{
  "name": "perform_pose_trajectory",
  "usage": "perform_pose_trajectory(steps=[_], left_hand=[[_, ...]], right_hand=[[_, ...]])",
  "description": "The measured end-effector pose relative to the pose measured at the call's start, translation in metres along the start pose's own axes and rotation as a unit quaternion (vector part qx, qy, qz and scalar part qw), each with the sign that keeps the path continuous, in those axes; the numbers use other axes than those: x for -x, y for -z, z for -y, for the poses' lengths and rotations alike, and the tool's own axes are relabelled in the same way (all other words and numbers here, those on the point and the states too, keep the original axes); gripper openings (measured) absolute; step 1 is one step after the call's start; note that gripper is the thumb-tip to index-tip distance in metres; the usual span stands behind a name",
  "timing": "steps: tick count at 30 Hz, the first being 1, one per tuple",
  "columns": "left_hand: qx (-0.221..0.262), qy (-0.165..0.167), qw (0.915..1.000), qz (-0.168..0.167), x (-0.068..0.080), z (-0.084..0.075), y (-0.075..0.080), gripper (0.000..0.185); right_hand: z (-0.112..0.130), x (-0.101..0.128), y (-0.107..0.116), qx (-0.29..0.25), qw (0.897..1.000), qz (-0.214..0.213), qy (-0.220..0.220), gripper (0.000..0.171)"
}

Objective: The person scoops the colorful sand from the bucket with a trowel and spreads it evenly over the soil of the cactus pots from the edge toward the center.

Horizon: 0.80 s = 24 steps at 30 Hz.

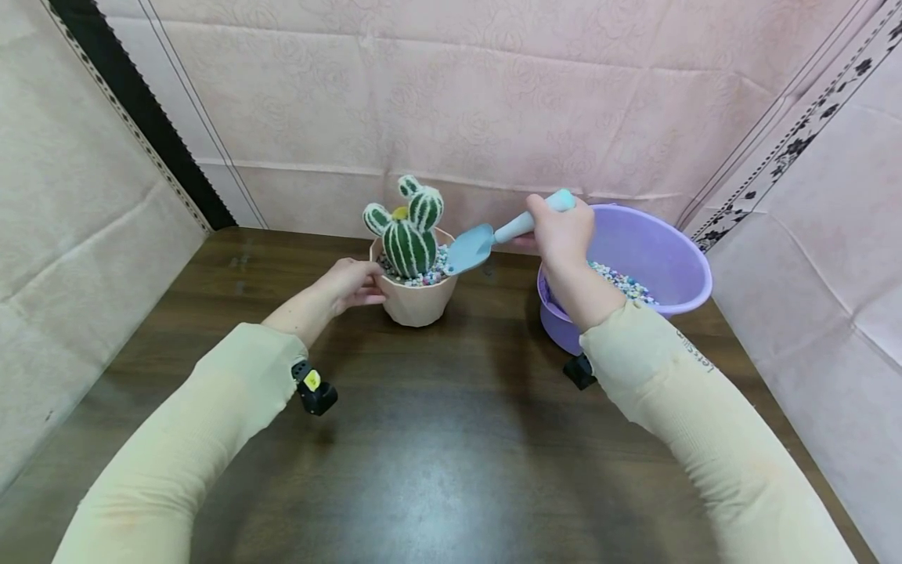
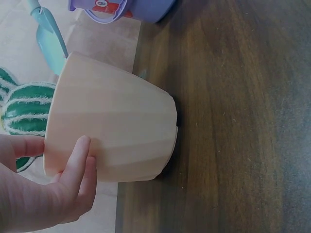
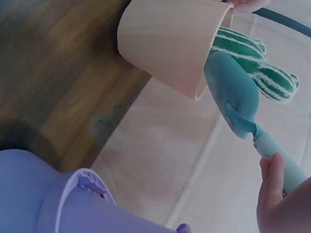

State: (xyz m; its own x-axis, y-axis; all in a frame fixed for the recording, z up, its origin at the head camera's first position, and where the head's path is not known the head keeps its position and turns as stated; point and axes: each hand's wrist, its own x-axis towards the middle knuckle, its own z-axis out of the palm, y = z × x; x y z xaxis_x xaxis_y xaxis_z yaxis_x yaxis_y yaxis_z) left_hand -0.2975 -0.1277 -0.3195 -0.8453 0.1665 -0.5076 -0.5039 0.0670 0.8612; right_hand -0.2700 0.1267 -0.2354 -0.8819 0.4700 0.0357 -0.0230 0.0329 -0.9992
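**Peach pot steadied, trowel blade at its rim**

Peach-coloured plastic pot [image 1: 414, 296] stands on the dark wood bench [image 1: 437, 439], just left of the purple basin [image 1: 655, 251]. It holds a striped green cactus [image 1: 409, 231] bedded in mixed-colour pebbles [image 1: 430, 276]. Left hand [image 1: 350, 287] curls round the pot's left wall, thumb on the rim. Right hand [image 1: 564, 231] grips the handle of a pale blue trowel [image 1: 486, 241], fingers wrapped round it; the blade rests over the pot's right rim. More pebbles lie in the basin.
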Motion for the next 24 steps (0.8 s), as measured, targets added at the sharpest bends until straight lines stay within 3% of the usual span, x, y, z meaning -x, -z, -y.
perform_pose_trajectory(steps=[10,15,20,24], left_hand=[[-0.003,0.001,1.0,0.001,0.003,0.0,0.0,0.057],[-0.006,0.0,1.0,0.002,0.002,0.0,0.001,0.056],[-0.002,-0.003,0.9999,0.014,0.003,0.003,0.004,0.056],[-0.026,0.004,0.9989,0.038,0.008,0.008,0.007,0.054]], right_hand=[[0.004,0.0,-0.001,0.006,1.0,-0.006,0.013,0.009],[0.006,0.0,0.003,-0.018,1.0,-0.005,0.01,0.009],[0.011,-0.001,0.018,-0.063,0.998,0.002,-0.009,0.012],[0.02,-0.005,0.042,-0.109,0.993,0.002,-0.034,0.011]])
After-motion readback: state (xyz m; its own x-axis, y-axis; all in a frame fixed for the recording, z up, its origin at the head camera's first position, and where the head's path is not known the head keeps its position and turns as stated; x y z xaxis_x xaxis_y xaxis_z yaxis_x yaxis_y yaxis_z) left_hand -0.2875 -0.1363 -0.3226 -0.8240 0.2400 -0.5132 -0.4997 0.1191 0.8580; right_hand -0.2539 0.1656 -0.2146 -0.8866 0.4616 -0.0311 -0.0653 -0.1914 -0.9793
